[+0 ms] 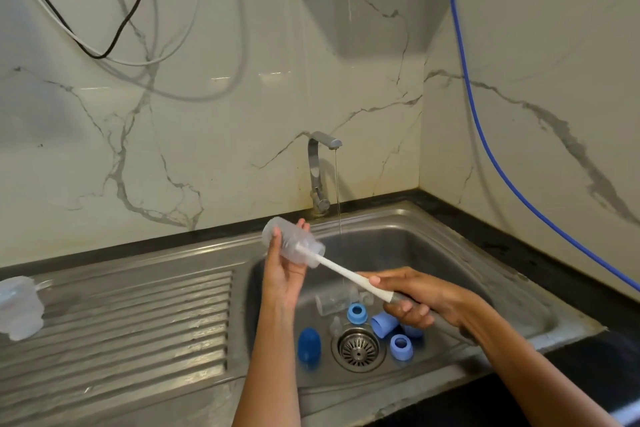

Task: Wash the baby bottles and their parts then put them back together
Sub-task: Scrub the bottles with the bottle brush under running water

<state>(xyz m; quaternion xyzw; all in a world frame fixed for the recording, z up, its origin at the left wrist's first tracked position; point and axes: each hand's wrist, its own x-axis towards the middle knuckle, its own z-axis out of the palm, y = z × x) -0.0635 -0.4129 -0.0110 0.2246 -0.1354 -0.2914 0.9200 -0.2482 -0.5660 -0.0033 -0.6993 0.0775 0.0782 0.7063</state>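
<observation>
Clear bottle scrubbed above the sink.
Left hand (282, 269) grip curls round the clear bottle (292, 242); right hand (414, 298) grip clenches the brush handle (349, 276) inside it. Below lie blue rings (356, 314), blue cap (309, 345), drain (358, 347); tap (320, 170) runs.

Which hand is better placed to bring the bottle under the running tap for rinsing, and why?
Left. The left hand already holds the clear bottle close beside the water stream, while the right hand grips the bottle brush handle further from the tap.
</observation>
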